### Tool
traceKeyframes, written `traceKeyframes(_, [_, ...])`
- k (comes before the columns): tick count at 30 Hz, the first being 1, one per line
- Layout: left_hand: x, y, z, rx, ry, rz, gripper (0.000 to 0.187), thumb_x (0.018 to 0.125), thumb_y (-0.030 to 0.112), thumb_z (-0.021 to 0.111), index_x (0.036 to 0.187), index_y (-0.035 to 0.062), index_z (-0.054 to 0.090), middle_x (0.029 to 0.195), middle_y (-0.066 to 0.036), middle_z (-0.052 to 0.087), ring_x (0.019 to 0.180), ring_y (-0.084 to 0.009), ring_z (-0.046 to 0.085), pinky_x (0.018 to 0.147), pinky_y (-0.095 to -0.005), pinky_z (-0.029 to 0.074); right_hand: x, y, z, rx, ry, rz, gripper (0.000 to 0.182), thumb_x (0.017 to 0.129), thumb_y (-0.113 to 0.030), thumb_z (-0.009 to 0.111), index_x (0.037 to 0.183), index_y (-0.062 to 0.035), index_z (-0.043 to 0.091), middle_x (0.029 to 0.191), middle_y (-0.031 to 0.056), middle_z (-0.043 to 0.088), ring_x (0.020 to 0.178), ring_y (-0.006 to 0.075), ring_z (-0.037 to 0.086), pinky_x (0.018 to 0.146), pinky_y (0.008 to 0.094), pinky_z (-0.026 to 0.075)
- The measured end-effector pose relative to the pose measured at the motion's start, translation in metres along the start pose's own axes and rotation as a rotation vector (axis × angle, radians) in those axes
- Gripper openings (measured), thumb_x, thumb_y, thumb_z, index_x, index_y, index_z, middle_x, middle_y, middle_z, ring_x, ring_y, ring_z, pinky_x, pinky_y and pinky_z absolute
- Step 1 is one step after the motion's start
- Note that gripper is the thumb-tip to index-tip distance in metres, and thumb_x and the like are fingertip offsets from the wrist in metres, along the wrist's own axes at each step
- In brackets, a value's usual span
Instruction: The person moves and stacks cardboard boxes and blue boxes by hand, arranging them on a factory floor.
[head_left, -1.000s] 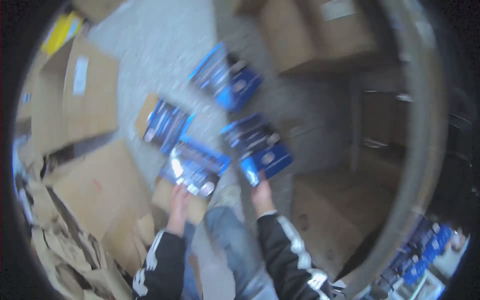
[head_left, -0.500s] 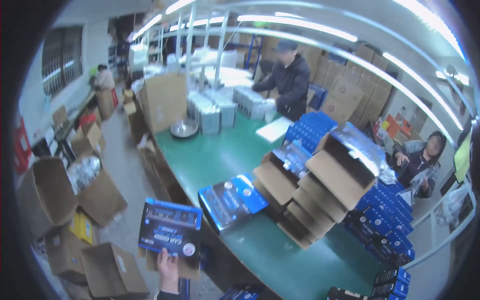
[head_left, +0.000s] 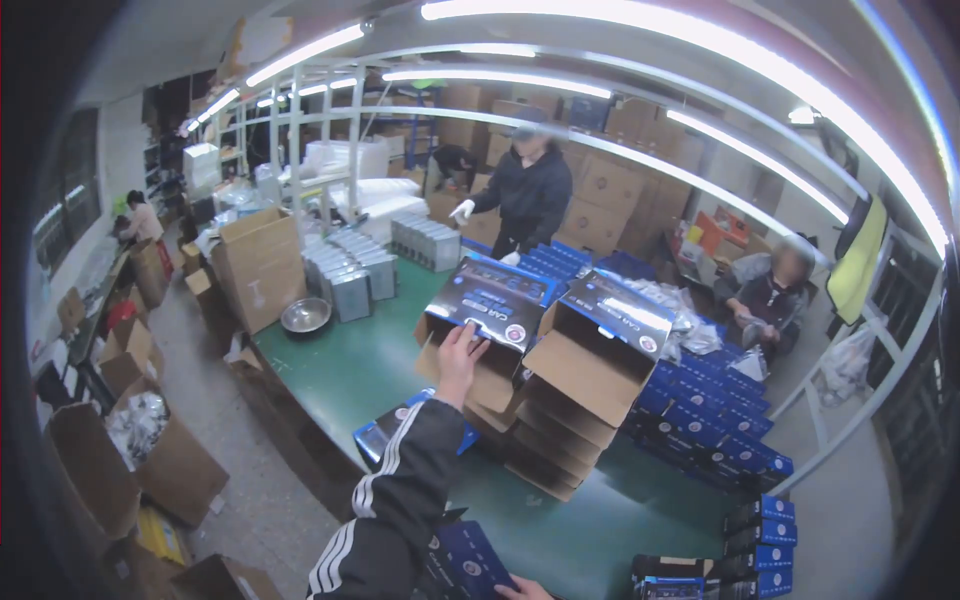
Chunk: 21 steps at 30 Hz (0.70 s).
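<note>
My left hand [head_left: 460, 358] grips the near edge of an open blue-black box [head_left: 488, 298], printed with white lettering, and holds it against a stack of open boxes. Beside it, another open box [head_left: 615, 312] tops the stack, its brown flaps facing me. Low in the view, my right hand [head_left: 523, 588] is partly cut off by the frame edge, with its fingers on a dark blue carton [head_left: 468, 565]. A blue box [head_left: 400, 425] lies on the green table [head_left: 350, 365], partly behind my left sleeve.
Blue boxes [head_left: 700, 410] stand in rows on the right, with small cartons [head_left: 775, 530] stacked at the near right corner. Grey units [head_left: 345, 270], a metal bowl [head_left: 305, 316] and a brown carton [head_left: 262, 270] are farther back. One person [head_left: 530, 190] stands behind the table; another [head_left: 770, 295] sits at right.
My left hand has moved the box from the table's left side up and right onto the stack. My right hand has come into view below. The camera view has shifted.
</note>
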<state>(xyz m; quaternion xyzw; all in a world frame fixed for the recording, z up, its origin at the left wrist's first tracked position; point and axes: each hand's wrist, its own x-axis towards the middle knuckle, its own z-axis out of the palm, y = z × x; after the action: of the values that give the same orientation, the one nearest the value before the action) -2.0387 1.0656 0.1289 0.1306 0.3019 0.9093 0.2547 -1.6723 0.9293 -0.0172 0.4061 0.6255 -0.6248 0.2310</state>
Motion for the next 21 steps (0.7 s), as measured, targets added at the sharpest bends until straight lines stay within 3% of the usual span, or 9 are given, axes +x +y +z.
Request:
traceKeyframes(6, [0.060,-0.063,-0.010,0.073,-0.033,-0.148,0.017,0.084,0.015,0.067,0.083,0.0053,0.053,0.068,-0.006,0.052,0.063,-0.0142,0.060,0.074,-0.0311,0.059,-0.074,-0.050,-0.002,0.253,0.305,-0.215,0.038,0.088,-0.031,0.063,0.118,-0.0071,0.058,0.097,0.0046,0.065,0.075,0.0120,0.061,0.074,0.0209,0.048])
traceKeyframes(9, [0.065,-0.086,-0.020,0.110,-0.113,-0.309,0.020,0.088,0.017,0.061,0.078,0.0067,0.048,0.065,-0.004,0.042,0.061,-0.0119,0.050,0.079,-0.0357,0.058,-0.113,-0.094,-0.013,0.280,0.501,-0.229,0.038,0.087,-0.029,0.065,0.116,-0.0049,0.061,0.103,0.0045,0.064,0.091,0.0118,0.057,0.086,0.0258,0.046])
traceKeyframes(10, [0.068,-0.087,-0.025,0.145,-0.171,-0.388,0.032,0.088,0.023,0.062,0.098,0.0016,0.041,0.089,-0.009,0.039,0.081,-0.0191,0.048,0.085,-0.0369,0.055,-0.118,-0.104,-0.019,0.193,0.541,-0.333,0.038,0.087,-0.026,0.064,0.118,-0.0045,0.060,0.103,0.0041,0.063,0.082,0.0114,0.057,0.073,0.0251,0.049])
traceKeyframes(12, [0.076,-0.085,-0.035,0.218,-0.292,-0.536,0.077,0.087,0.036,0.062,0.138,-0.0087,0.026,0.138,-0.020,0.034,0.121,-0.0334,0.044,0.097,-0.0393,0.048,-0.127,-0.126,-0.032,0.017,0.609,-0.551,0.036,0.089,-0.020,0.062,0.122,-0.0038,0.058,0.102,0.0034,0.061,0.065,0.0107,0.058,0.048,0.0235,0.057])
traceKeyframes(15, [0.055,-0.010,-0.035,0.493,-0.446,-0.577,0.075,0.087,0.044,0.059,0.133,-0.0100,0.035,0.130,-0.027,0.043,0.111,-0.0312,0.054,0.095,-0.0352,0.048,-0.149,-0.177,-0.047,-0.185,0.718,-0.632,0.028,0.088,-0.022,0.065,0.111,-0.0056,0.064,0.087,-0.0030,0.060,0.051,0.0075,0.056,0.051,0.0195,0.048])
traceKeyframes(17, [0.049,0.022,-0.050,0.505,-0.406,-0.314,0.041,0.090,0.033,0.057,0.114,0.0007,0.056,0.110,-0.014,0.059,0.092,-0.0193,0.060,0.082,-0.0279,0.049,-0.154,-0.214,-0.057,-0.284,0.784,-0.904,0.028,0.086,-0.018,0.066,0.111,-0.0040,0.065,0.090,0.0027,0.064,0.049,0.0093,0.052,0.046,0.0196,0.047])
traceKeyframes(18, [0.050,0.032,-0.060,0.507,-0.397,-0.246,0.034,0.091,0.031,0.057,0.110,0.0033,0.061,0.105,-0.010,0.063,0.087,-0.0163,0.062,0.079,-0.0261,0.050,-0.157,-0.233,-0.060,-0.310,0.801,-0.975,0.028,0.086,-0.017,0.066,0.111,-0.0036,0.065,0.091,0.0042,0.064,0.048,0.0097,0.051,0.045,0.0196,0.046])
traceKeyframes(20, [0.052,0.041,-0.093,0.462,-0.075,-0.061,0.022,0.089,0.025,0.053,0.099,0.0093,0.064,0.097,-0.005,0.066,0.082,-0.0122,0.062,0.069,-0.0237,0.046,-0.162,-0.273,-0.059,-0.350,0.832,-1.036,0.029,0.084,-0.009,0.065,0.112,-0.0019,0.064,0.105,0.0094,0.065,0.082,0.0165,0.057,0.075,0.0275,0.047])
traceKeyframes(21, [0.055,0.036,-0.116,0.449,0.011,-0.016,0.020,0.089,0.024,0.052,0.097,0.0108,0.065,0.095,-0.004,0.067,0.081,-0.0112,0.062,0.067,-0.0232,0.045,-0.161,-0.291,-0.058,-0.362,0.835,-1.051,0.029,0.083,-0.007,0.065,0.112,-0.0015,0.064,0.108,0.0107,0.065,0.091,0.0182,0.059,0.083,0.0295,0.047])
